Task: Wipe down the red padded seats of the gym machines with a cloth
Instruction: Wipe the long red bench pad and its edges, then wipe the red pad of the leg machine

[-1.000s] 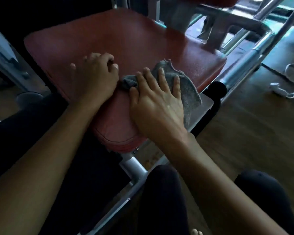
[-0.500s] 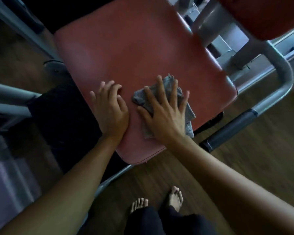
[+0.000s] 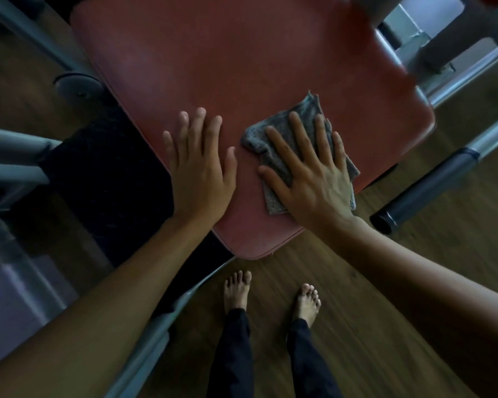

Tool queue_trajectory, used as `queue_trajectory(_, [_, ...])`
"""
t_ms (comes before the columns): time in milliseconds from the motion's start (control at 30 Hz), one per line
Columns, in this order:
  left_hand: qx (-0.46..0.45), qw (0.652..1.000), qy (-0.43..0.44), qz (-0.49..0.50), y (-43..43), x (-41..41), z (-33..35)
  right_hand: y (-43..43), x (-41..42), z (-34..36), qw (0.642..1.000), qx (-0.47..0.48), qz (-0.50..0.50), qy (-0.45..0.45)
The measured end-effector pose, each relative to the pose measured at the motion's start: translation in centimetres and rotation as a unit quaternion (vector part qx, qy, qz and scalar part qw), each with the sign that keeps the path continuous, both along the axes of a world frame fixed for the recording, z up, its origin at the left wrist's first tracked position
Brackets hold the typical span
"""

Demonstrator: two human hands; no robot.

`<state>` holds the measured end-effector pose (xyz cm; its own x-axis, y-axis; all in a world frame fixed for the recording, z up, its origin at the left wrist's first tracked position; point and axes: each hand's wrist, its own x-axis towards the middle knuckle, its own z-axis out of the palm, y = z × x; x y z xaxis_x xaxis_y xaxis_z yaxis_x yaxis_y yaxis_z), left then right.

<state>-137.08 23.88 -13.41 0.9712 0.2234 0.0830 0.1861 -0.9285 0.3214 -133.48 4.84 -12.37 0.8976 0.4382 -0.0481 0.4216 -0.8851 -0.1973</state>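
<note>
My left hand (image 3: 200, 173) lies flat, fingers straight, on the red padded seat (image 3: 242, 53), nine o'clock of the grey cloth (image 3: 306, 110) that my right hand (image 3: 314, 179) pins with spread fingers; soft and limp, I expect it to bunch unless pressed mid-cloth.

Right hand (image 3: 314, 179) presses grey cloth (image 3: 282, 130) flat on red seat (image 3: 242, 61); left hand (image 3: 202, 173) rests beside it.
</note>
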Motion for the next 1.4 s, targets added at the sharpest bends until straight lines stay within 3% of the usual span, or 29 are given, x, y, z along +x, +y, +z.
queue_trajectory(200, [0.023, 1.0, 0.001, -0.006, 0.0, -0.2, -0.1, 0.3, -0.4, -0.8, 0.998, 0.042, -0.008, -0.049])
queue_trajectory(367, [0.001, 1.0, 0.011, -0.006, 0.0, -0.2, 0.3, 0.5, -0.3, -0.7, 0.997, 0.071, -0.017, -0.038])
queue_trajectory(467, [-0.036, 0.998, 0.053, -0.004, 0.0, 0.2, 2.0, 0.7, 0.2, 0.9, 0.991, 0.116, -0.033, 0.051])
queue_trajectory(567, [-0.08, 0.992, 0.097, -0.006, -0.5, 0.7, 5.2, 0.2, 0.3, 3.7, 0.963, 0.199, -0.073, 0.168])
queue_trajectory(700, [-0.146, 0.983, 0.103, -0.04, -2.8, 0.4, 12.0, -1.8, -1.5, 10.2, 0.923, 0.288, -0.147, 0.206])
queue_trajectory(800, [-0.176, 0.977, 0.098, -0.076, -6.2, 0.1, 19.6, -5.0, -3.8, 17.3, 0.909, 0.323, -0.186, 0.187])
queue_trajectory(1067, [-0.114, 0.952, 0.075, -0.272, -21.0, -0.8, 39.0, -18.9, -10.9, 36.5, 0.875, 0.346, -0.313, 0.128])
queue_trajectory(1400, [-0.108, 0.886, 0.084, -0.443, -45.2, -2.6, 49.2, -41.5, -19.7, 47.9, 0.812, 0.368, -0.451, -0.041])
